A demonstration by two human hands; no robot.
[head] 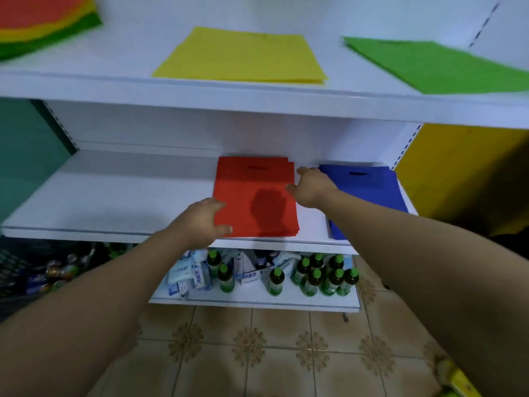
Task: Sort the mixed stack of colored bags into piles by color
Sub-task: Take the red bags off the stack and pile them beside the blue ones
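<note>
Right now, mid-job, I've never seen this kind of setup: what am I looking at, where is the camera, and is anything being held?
No machine here: a person works with two bare hands, and the picture comes from a head-worn camera looking down. The left hand touches the left edge of the pile of flat red fabric bags on the middle white shelf; the right hand touches its right edge. Neither clearly lifts anything. Right of it lies a pile of flat blue fabric bags. The shelf above carries a yellow pile, a green pile and, far left, the mixed stack of coloured bags.
</note>
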